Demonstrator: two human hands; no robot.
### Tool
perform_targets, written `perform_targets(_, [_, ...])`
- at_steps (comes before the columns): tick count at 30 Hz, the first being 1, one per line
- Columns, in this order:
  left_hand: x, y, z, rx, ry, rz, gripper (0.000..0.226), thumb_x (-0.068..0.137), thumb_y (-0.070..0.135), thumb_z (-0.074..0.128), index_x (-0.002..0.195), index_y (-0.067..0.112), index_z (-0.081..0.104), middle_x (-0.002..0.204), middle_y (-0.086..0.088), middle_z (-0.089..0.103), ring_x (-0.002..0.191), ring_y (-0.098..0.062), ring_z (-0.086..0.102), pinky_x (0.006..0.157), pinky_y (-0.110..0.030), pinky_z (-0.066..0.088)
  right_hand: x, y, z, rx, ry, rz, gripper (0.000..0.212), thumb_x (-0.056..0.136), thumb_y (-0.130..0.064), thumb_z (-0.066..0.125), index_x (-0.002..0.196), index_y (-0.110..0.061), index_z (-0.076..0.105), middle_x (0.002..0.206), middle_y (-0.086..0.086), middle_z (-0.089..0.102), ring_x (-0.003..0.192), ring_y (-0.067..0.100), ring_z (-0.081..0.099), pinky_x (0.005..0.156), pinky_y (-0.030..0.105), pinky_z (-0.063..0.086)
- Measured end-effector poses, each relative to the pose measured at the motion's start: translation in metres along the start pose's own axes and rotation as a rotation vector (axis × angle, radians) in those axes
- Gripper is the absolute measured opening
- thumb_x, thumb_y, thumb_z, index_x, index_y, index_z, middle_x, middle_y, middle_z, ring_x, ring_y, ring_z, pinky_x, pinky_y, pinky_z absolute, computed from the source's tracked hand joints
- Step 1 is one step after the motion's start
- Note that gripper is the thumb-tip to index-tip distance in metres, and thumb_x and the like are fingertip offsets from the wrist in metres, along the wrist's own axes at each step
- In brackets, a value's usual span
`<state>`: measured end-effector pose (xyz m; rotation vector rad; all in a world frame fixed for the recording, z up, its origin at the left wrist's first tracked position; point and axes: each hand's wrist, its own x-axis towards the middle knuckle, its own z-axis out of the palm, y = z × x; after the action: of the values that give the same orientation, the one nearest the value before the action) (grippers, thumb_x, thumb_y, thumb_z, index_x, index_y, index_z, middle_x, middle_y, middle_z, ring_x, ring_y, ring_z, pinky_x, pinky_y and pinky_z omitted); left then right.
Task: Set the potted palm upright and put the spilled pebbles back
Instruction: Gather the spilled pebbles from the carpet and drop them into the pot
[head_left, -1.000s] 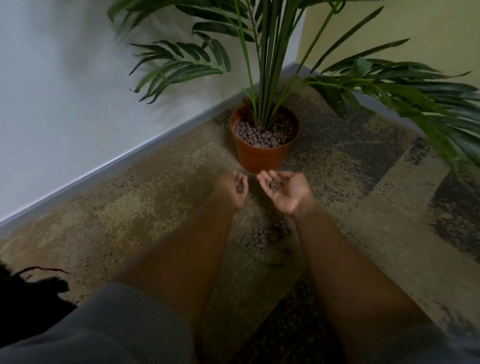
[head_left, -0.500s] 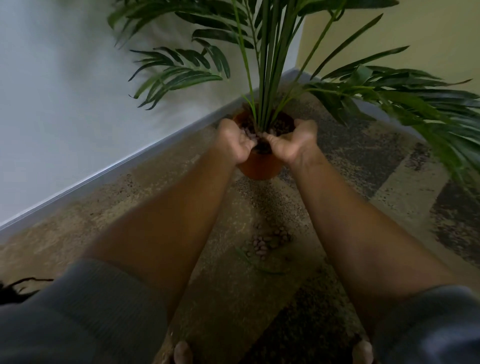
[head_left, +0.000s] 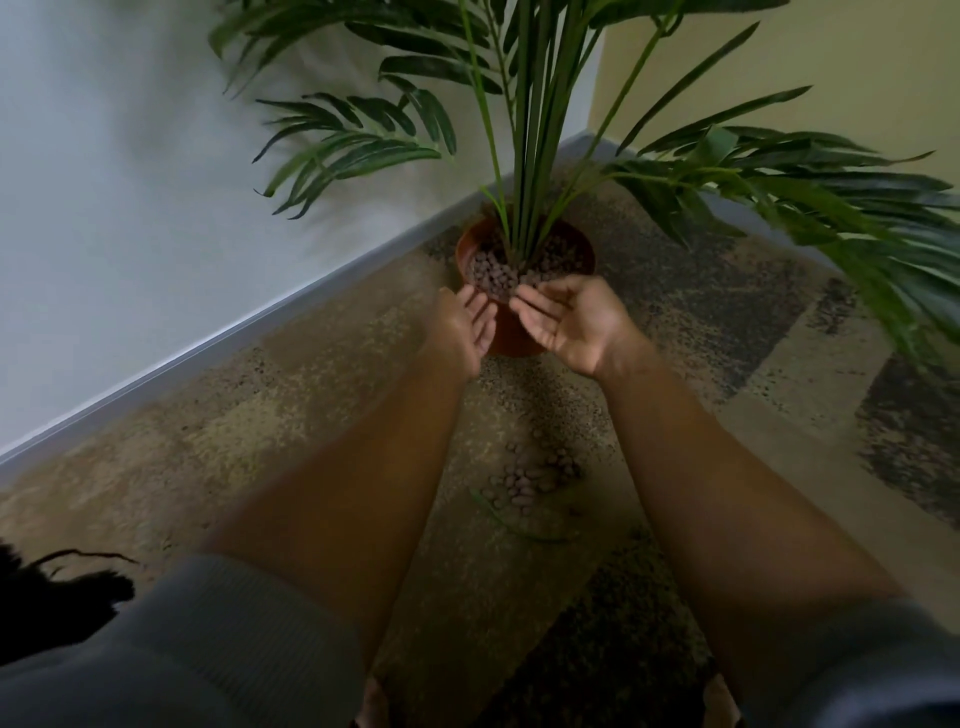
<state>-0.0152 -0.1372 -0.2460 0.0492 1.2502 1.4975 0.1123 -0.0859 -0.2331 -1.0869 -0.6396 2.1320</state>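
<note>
1. The left hand (head_left: 470, 327) is held open, palm turned inward, fingers loosely curved just in front of the pot; nothing is gripped.
2. The palm (head_left: 524, 119) is seen upright in a round terracotta-coloured pot (head_left: 584, 254), likely plastic, filled with small rounded brown pebbles (head_left: 493, 275).
3. Spilled pebbles (head_left: 524, 483) are scattered on the mottled carpet (head_left: 311, 415) between the forearms.
4. The right hand (head_left: 566, 322) is held open, palm up and empty.
</note>
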Motion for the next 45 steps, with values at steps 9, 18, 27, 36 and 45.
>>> perform_targets(9, [0.017, -0.057, -0.032, 0.561, 0.002, -0.098, 0.026, 0.100, 0.028, 0.038, 0.112, 0.018, 0.059, 0.091, 0.004, 0.060, 0.075, -0.007, 0.055, 0.063, -0.019, 0.044, -0.001, 0.043, -0.035, -0.638, 0.256, 0.153, 0.018, 0.092, -0.009, 0.058, 0.108, -0.006, 0.065, 0.100, 0.011, 0.069, 0.080, 0.017, 0.066, 0.069, 0.028, 0.058])
perform_targets(18, [0.031, -0.097, -0.041, 1.308, -0.263, 0.025, 0.043, 0.084, 0.014, 0.069, 0.126, 0.013, 0.059, 0.126, -0.009, 0.061, 0.110, -0.025, 0.061, 0.093, -0.033, 0.050, 0.002, 0.065, -0.073, -1.749, 0.143, 0.201, 0.044, 0.083, -0.035, 0.070, 0.119, -0.010, 0.067, 0.123, 0.010, 0.064, 0.094, 0.021, 0.056, 0.074, 0.023, 0.038])
perform_targets(27, [0.024, -0.122, -0.047, 1.702, -0.364, 0.258, 0.043, 0.079, 0.038, 0.072, 0.119, 0.028, 0.060, 0.127, 0.000, 0.051, 0.108, -0.020, 0.058, 0.093, -0.033, 0.047, -0.013, 0.079, -0.103, -1.807, 0.036, 0.318, 0.116, 0.055, -0.036, 0.093, 0.152, -0.022, 0.029, 0.158, 0.005, 0.009, 0.144, 0.035, 0.021, 0.113, 0.046, 0.036])
perform_targets(36, [0.016, -0.127, -0.050, 1.747, -0.426, 0.426, 0.032, 0.077, 0.034, 0.075, 0.105, 0.024, 0.062, 0.124, -0.001, 0.042, 0.110, -0.021, 0.053, 0.091, -0.028, 0.045, -0.020, 0.093, -0.112, -1.883, 0.037, 0.294, 0.134, 0.053, -0.016, 0.095, 0.155, -0.027, 0.009, 0.160, 0.005, -0.013, 0.147, 0.039, 0.015, 0.111, 0.051, 0.038])
perform_targets(45, [0.016, -0.126, -0.052, 1.729, -0.546, 0.310, 0.061, 0.064, 0.035, 0.085, 0.118, 0.022, 0.058, 0.128, -0.006, 0.038, 0.113, -0.023, 0.048, 0.089, -0.026, 0.039, -0.016, 0.097, -0.108, -1.787, 0.019, 0.082, 0.084, 0.057, -0.019, 0.091, 0.132, -0.016, 0.054, 0.136, 0.007, 0.038, 0.121, 0.027, 0.047, 0.096, 0.028, 0.042])
